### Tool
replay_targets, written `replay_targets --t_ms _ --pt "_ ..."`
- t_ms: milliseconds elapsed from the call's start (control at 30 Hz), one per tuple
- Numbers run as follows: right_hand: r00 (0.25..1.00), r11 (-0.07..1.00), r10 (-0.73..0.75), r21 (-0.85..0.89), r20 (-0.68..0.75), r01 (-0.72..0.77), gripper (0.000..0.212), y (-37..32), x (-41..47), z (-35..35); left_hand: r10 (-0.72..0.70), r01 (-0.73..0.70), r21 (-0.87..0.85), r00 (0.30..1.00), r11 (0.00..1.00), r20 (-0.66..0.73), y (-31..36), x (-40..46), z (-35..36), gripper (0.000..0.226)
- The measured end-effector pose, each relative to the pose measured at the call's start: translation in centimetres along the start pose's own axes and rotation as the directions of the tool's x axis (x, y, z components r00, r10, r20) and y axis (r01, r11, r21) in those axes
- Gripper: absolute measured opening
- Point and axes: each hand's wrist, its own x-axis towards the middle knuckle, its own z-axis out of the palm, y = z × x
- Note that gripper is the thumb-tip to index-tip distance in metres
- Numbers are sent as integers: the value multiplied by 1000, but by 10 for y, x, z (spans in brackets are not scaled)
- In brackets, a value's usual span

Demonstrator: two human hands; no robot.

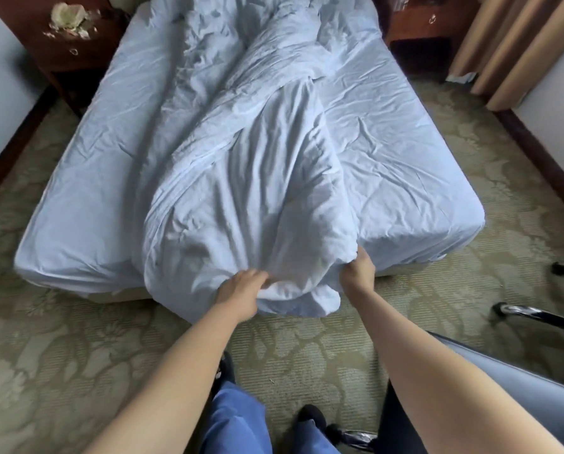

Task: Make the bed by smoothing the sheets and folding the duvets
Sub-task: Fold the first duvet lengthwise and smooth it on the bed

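Observation:
A pale blue duvet [241, 178] lies bunched in a long crumpled strip down the middle of the bed, its near end hanging over the foot. My left hand [241, 286] grips that near end on its left side. My right hand [359, 273] pinches the same end on the right. A wrinkled pale blue fitted sheet [389, 152] covers the mattress on both sides of the duvet. The duvet's far end is heaped near the head of the bed.
Dark wooden nightstands stand at the back left [61, 47] and back right [428, 24]; the left one holds crumpled white paper. Beige curtains [510, 44] hang at the right. A chair's chrome legs [536, 312] sit on the patterned carpet at my right.

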Motion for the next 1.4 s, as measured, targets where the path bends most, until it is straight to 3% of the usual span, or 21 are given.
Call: replay_targets --t_ms 67,133,267,333,400,467,600,633,700,767,900,967,1067,1167,1233,1300,1400 --pt "997 987 -76 141 15 73 36 -44 -12 1 -39 6 -304 994 953 -103 24 0 3 94" --pt "985 943 -169 295 38 151 39 -80 -26 0 -152 -15 -534 951 846 -268 47 7 -11 114" --pt "945 883 -311 397 101 248 29 -119 -43 -7 -188 -18 -460 899 888 -397 50 21 -36 99" --pt "921 869 -369 397 125 295 23 -128 -48 -10 -260 -5 -534 871 845 -418 43 15 -52 65" --pt "890 881 -425 299 163 366 17 -122 -47 -12 -322 45 -528 835 848 -446 39 10 -69 37" --pt "872 906 -422 92 250 412 22 -101 -42 -16 -357 59 -563 826 824 -436 34 3 -83 34" --pt "899 829 -188 -427 396 362 70 -57 -28 -10 -316 -28 -603 832 797 -456 32 -5 -101 34" --pt "900 828 -138 -451 414 334 80 -55 -31 -4 -321 -37 -612 826 790 -464 32 -6 -106 35" --pt "896 904 -103 -335 432 266 90 -62 -38 14 -321 -61 -628 819 776 -476 31 -9 -118 34" --pt "923 963 -132 -176 363 206 79 -80 -40 32 -282 -106 -637 833 763 -477 25 -9 -126 27" --pt "963 972 -195 -91 184 214 27 -111 -36 54 -140 -199 -635 886 747 -442 8 -4 -127 18" --pt "979 988 -147 -20 144 152 27 -113 -36 57 -55 -228 -638 918 735 -392 -2 0 -125 25" --pt "998 993 51 106 45 -55 55 -102 -30 48 69 -209 -559 963 802 -262 -12 0 -124 39" --pt "961 916 272 321 -58 -240 57 -99 -31 34 74 -194 -466 962 863 -264 -16 1 -117 48" --pt "959 867 284 430 -15 -251 56 -115 -33 23 61 -174 -392 957 903 -285 -12 -1 -117 53" --pt "967 830 247 529 -65 -177 49 -131 -29 6 55 -169 -342 947 924 -318 -3 -2 -122 54" --pt "944 914 237 381 -230 -137 37 -104 -29 -18 106 -186 -245 945 952 -309 7 -5 -124 50"
